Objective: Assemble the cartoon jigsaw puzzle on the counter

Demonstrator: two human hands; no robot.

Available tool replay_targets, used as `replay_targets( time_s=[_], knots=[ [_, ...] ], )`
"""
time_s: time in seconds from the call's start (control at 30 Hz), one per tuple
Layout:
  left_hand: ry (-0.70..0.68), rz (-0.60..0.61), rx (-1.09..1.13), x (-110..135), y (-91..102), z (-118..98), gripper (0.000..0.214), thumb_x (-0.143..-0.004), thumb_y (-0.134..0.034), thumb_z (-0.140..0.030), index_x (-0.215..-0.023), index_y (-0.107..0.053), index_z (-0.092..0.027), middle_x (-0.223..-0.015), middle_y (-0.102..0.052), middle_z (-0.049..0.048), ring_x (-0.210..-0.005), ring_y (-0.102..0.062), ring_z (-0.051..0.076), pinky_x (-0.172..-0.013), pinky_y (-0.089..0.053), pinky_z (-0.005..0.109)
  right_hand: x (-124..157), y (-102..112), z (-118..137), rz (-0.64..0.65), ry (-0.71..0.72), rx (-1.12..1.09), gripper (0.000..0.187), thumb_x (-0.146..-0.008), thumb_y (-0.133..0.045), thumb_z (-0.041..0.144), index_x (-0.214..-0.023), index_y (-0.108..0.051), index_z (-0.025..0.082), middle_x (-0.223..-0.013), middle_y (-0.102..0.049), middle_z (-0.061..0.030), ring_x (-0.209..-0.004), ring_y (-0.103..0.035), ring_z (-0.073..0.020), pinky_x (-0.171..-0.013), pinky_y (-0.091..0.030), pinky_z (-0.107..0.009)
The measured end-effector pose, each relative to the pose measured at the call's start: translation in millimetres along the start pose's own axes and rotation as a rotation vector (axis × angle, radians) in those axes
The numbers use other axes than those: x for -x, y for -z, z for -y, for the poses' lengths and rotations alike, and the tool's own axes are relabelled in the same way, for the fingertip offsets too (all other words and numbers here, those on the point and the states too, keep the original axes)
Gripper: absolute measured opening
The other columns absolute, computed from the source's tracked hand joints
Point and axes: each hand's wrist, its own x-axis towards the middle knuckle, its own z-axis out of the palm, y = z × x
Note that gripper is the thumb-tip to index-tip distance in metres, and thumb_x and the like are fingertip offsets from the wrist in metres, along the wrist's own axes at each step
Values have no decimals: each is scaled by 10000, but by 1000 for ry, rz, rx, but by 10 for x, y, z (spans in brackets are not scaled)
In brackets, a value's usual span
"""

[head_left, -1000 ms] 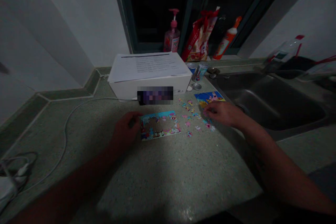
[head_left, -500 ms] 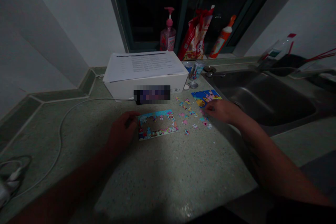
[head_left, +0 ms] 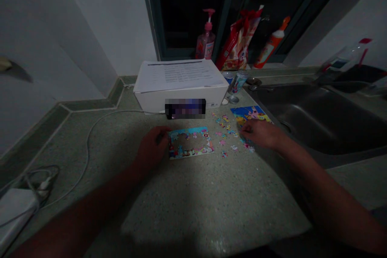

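Note:
A small colourful puzzle frame (head_left: 190, 142) lies on the speckled green counter (head_left: 193, 201), its middle partly unfilled. My left hand (head_left: 152, 149) rests at its left edge, fingers curled against the frame. Several loose puzzle pieces (head_left: 225, 132) are scattered to the right of it. My right hand (head_left: 260, 133) lies palm down over the rightmost pieces, fingers bent; what they hold, if anything, is hidden. A printed picture card (head_left: 249, 113) lies just behind that hand.
A white box (head_left: 181, 88) topped with papers stands behind the puzzle. A steel sink (head_left: 326, 117) is at the right. A pink pump bottle (head_left: 205, 40), red bag (head_left: 238, 42) and orange bottle (head_left: 270, 46) line the window sill. A white cable (head_left: 87, 145) runs left.
Both hands stay in place at the frame and the loose pieces. The view has shifted slightly, so everything sits a little further right in the picture.

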Motion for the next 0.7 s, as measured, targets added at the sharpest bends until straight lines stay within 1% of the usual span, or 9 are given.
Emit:
replay_targets(
  time_s=[0.17, 0.3, 0.37, 0.43, 0.5, 0.57, 0.63, 0.7],
  knots=[
    [-22, 3, 8, 4, -13, 9, 302, -898, -537, -298, -1100, -744, -211, -1048, -776, 78, -978, -714, 260, -965, -565, 447, -19, 7, 4, 2, -28, -21, 178, -887, -627, 332, -945, -751, 219, -935, -799, -78, -834, -737, -238, -741, -509, -314],
    [-20, 10, -1, 9, -17, 1, 290, -908, -542, -266, -1102, -747, -202, -1031, -773, 86, -964, -717, 259, -963, -568, 455, -17, 15, 0, 6, -13, -46, 192, -884, -620, 343, -958, -738, 211, -899, -785, -86, -815, -731, -252, -736, -515, -340],
    [-6, 21, -5, 15, -18, -7, 288, -917, -546, -261, -1119, -742, -198, -1025, -775, 86, -946, -723, 256, -947, -576, 450, -16, 4, -17, 5, 5, -70, 226, -895, -605, 345, -1022, -733, 209, -918, -787, -95, -823, -732, -262, -741, -528, -361],
    [6, 38, 6, 23, -21, -13, 289, -924, -552, -255, -1142, -734, -202, -1025, -780, 80, -929, -729, 249, -926, -585, 438, -17, -8, -34, -6, 36, -94, 283, -912, -585, 335, -1127, -725, 216, -974, -797, -104, -850, -737, -269, -766, -544, -382],
    [6, 48, 17, 30, -25, -15, 288, -919, -564, -242, -1153, -729, -205, -1044, -783, 78, -947, -731, 246, -927, -588, 432, -17, -9, -42, -35, 73, -108, 300, -921, -571, 322, -1159, -732, 236, -1023, -803, -109, -877, -742, -279, -807, -555, -411],
    [2, 47, 18, 34, -29, -13, 282, -911, -574, -237, -1145, -726, -198, -1061, -783, 85, -975, -729, 251, -934, -588, 436, -13, 7, -27, -81, 101, -124, 264, -926, -566, 323, -1097, -754, 247, -1025, -803, -115, -879, -742, -292, -829, -560, -441],
    [-2, 45, 16, 33, -34, -11, 272, -913, -581, -247, -1138, -725, -193, -1047, -782, 87, -969, -731, 252, -924, -592, 436, -2, 32, 25, -135, 113, -168, 241, -938, -569, 342, -1048, -759, 243, -1004, -802, -121, -870, -742, -301, -814, -562, -451],
    [-11, 46, 15, 29, -36, -12, 265, -924, -582, -260, -1138, -725, -196, -1030, -781, 80, -948, -732, 246, -914, -595, 430, 12, 46, 124, -180, 122, -264, 242, -947, -581, 371, -1052, -753, 237, -980, -802, -111, -861, -740, -294, -782, -565, -432]
  ],
)
